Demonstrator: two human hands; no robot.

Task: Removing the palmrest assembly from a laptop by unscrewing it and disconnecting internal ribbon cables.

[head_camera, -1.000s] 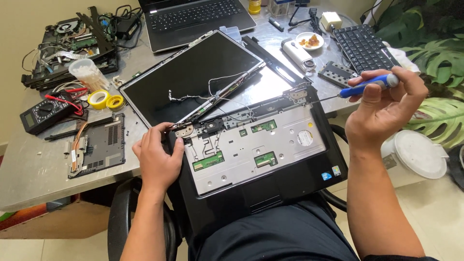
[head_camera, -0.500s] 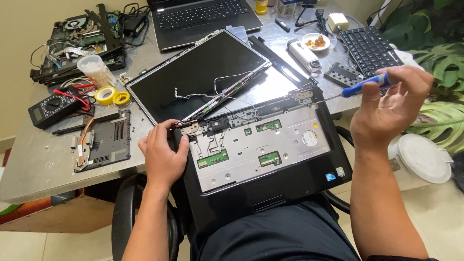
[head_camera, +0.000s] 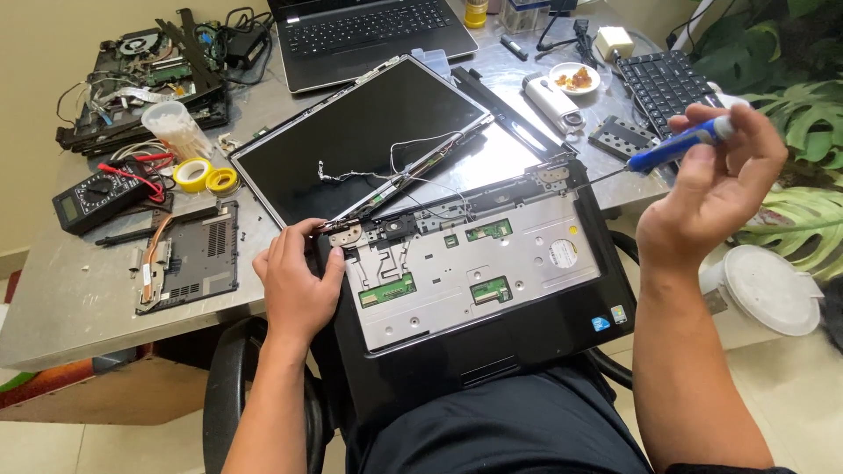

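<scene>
loose wires (head_camera: 399, 171) cross the screen panel (head_camera: 360, 140); table edge (head_camera: 79, 307) bare

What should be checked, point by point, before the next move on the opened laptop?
1. Left hand steadies the laptop base at its left hinge: ok, fingers rest on that corner.
2. Right hand grips the blue-handled screwdriver: ok, held between the fingers.
3. Screwdriver tip seated at the right hinge: cannot tell, the tip is too small to judge.
4. Detached screen panel lies flat on the table: ok.
5. Thin loose wires clear of the hinges: not ok, they trail across the panel toward the left hinge.
6. Base well supported: not ok, it rests partly on the lap, beyond the table edge.
</scene>
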